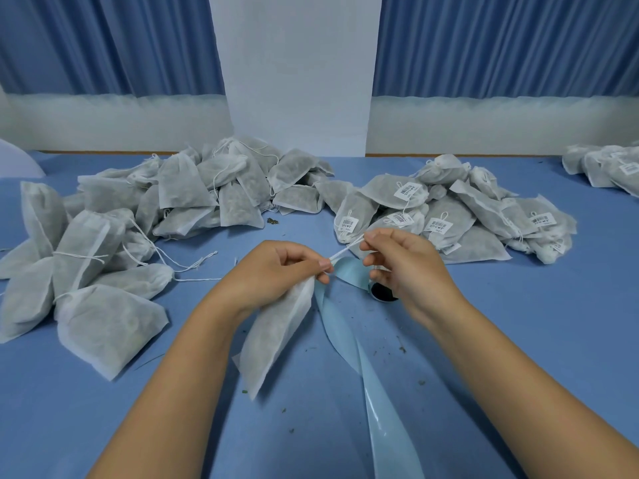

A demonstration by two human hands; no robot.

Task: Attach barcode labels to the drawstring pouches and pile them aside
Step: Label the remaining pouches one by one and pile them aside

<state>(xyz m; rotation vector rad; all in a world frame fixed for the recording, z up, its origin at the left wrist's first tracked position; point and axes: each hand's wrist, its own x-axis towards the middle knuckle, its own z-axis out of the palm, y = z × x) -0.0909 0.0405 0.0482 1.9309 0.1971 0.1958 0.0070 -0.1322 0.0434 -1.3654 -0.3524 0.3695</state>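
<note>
- The worktop (518,323) is covered with a smooth, matte blue sheet and fills the lower view.
- Pleated blue curtains (103,46) hang behind it, split by a flat white panel (297,81).
- On the left sprawls the unlabelled heap (138,216): soft, rectangular pouches of white non-woven fabric. A grey-green filling shows through them and thin white cords trail loose.
- Right of centre lies the labelled heap (449,216), made of the same pillowy pouches.
- A smaller third heap (608,171) sits at the far right edge.
- A glossy, pale-blue backing strip (373,392) runs in a curling ribbon from the near edge up to the hands.
- The held pouch (273,340) hangs slanted between the forearms, above the worktop. Its gathered neck is at the top and one creased corner points down.
- The left hand (273,271) is curled round that neck, thumb and forefinger pinching at its top.
- The right hand (408,264), just apart from the left, pinches the far end of the drawstring.
- A round black object (383,293) lies partly hidden under the right hand; I cannot tell what it is.
- The drawstring (345,250), a twisted white cord, stretches taut between the two hands.
- A barcode label (409,191), a small white rectangle, lies on a pouch of the labelled heap.
- Dark specks (401,349) dot the sheet.
</note>
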